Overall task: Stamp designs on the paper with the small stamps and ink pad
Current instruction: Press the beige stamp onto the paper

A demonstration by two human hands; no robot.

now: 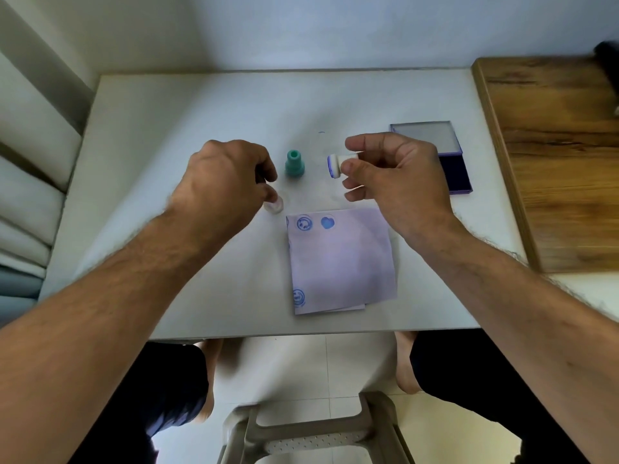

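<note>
A pale lilac paper [341, 262] lies on the white table [167, 128], with a blue round face print and a blue heart print near its top edge and another face print at its lower left. My right hand [395, 175] holds a small white stamp [336, 164] sideways above the table, its blue inked face turned left. My left hand [224, 182] pinches a small clear cap [274, 205] just left of the paper's top corner. A green stamp [294, 164] stands upright between my hands. The open ink pad [449, 169], dark blue with its lid up, sits behind my right hand.
A wooden board [552, 155] lies along the table's right side. A dark object [608, 55] is at the far right corner. Below the table's near edge are my knees, bare feet and a grey plastic stool [311, 430]. Cushions are at the left.
</note>
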